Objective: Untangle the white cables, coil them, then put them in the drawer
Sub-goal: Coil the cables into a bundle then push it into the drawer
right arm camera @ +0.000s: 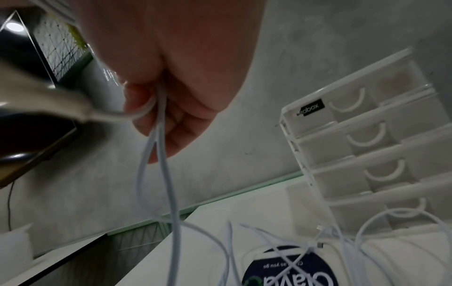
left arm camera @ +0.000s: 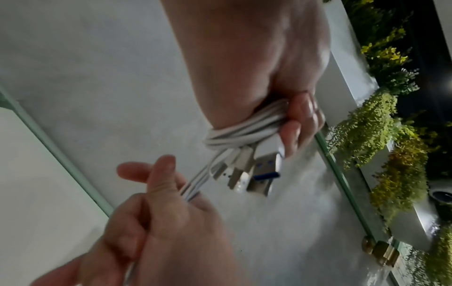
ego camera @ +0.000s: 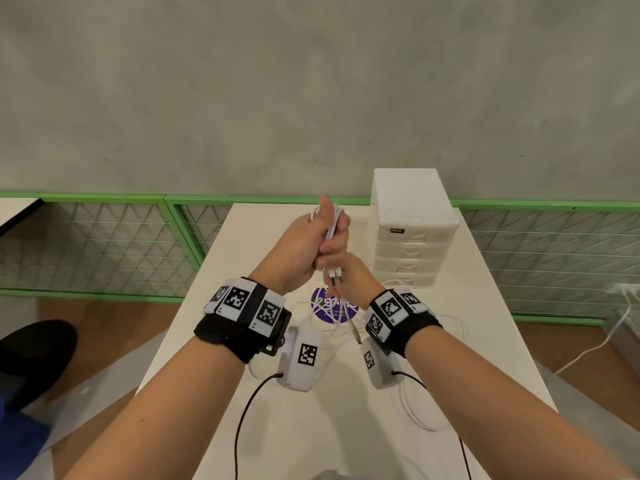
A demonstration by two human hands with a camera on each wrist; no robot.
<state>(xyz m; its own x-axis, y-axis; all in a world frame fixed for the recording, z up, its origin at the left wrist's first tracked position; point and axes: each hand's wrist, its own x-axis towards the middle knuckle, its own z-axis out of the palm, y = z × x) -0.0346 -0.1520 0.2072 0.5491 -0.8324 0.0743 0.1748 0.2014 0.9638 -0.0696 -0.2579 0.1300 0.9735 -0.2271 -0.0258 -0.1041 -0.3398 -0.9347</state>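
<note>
My left hand (ego camera: 320, 237) is raised above the table and grips a coiled bundle of white cables (ego camera: 331, 227), thumb up. In the left wrist view the coil (left arm camera: 244, 131) wraps against its fingers (left arm camera: 293, 135), and several USB plugs (left arm camera: 254, 174) hang from it. Just below, my right hand (ego camera: 351, 277) pinches two cable strands (right arm camera: 159, 154) that run down to the tangle of white cables (right arm camera: 281, 247) on the table. The white drawer unit (ego camera: 412, 233) stands at the back right with its drawers closed.
Loose white cable loops (ego camera: 427, 415) lie on the cream table (ego camera: 346, 438) around a round purple sticker (ego camera: 334, 308). Behind the table runs a green mesh railing (ego camera: 104, 237). A dark shoe (ego camera: 34, 355) shows on the floor at left.
</note>
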